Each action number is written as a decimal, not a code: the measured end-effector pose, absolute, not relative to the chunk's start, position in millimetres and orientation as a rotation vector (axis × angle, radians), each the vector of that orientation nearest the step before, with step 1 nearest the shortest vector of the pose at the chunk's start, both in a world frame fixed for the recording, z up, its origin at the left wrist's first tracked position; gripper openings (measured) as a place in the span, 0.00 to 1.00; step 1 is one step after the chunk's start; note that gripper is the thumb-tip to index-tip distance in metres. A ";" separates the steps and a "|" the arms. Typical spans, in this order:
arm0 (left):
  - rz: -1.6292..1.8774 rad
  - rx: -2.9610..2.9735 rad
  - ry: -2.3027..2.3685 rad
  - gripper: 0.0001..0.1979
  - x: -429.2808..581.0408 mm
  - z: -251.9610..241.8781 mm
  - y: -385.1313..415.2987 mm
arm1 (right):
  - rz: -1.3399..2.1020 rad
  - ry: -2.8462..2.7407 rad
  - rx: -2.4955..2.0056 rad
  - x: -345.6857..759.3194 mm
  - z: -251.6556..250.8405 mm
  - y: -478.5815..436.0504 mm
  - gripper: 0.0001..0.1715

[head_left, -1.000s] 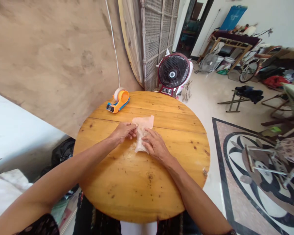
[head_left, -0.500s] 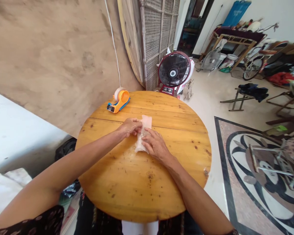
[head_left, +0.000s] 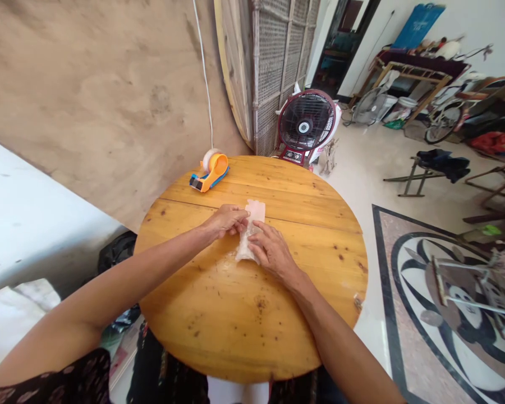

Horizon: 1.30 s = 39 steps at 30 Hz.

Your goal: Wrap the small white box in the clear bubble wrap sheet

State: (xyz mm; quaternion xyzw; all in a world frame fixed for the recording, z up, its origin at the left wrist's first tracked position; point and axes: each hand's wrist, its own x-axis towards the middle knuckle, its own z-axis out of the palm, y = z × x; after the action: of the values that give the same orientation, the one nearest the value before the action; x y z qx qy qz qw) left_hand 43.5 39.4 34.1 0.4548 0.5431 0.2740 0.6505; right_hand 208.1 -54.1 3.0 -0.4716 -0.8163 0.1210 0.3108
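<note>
On the round wooden table point(head_left: 219, 314) lies a small pinkish-white packet in clear wrapping point(head_left: 256, 211) that looks like bubble wrap, its long side running away from me. My left hand point(head_left: 228, 220) has its thumb and fingers closed at the packet's left edge. From the right, my right hand point(head_left: 272, 247) rests over the lower half, fingers stretched out and a little apart, touching the wrap. Part of the packet is hidden under those fingers. An orange and blue tape dispenser point(head_left: 214, 170) with a roll of tape stands beyond my left hand.
A dark red fan point(head_left: 306, 122) stands behind the table's far edge. On the left is a brown wall panel point(head_left: 109, 84) with a white cord. A small object point(head_left: 357, 301) lies at the table's right edge. Stools and a bicycle point(head_left: 446, 120) stand to the right.
The whole view has shifted slightly, so things appear a little further right. The left fingers have moved slightly along the packet's edge; the right hand stays on the wrap.
</note>
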 end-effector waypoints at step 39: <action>0.421 0.998 1.253 0.03 52.3 33.8 48.4 | 0.271 -2.146 -1.221 206.9 1.8 -54.1 0.11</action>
State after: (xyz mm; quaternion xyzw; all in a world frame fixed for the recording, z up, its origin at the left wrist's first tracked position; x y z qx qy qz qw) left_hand 52.3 48.4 33.8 0.4438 0.5575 0.1874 0.6761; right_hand 206.9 -54.1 1.8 -0.4653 -0.8176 0.1032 0.3231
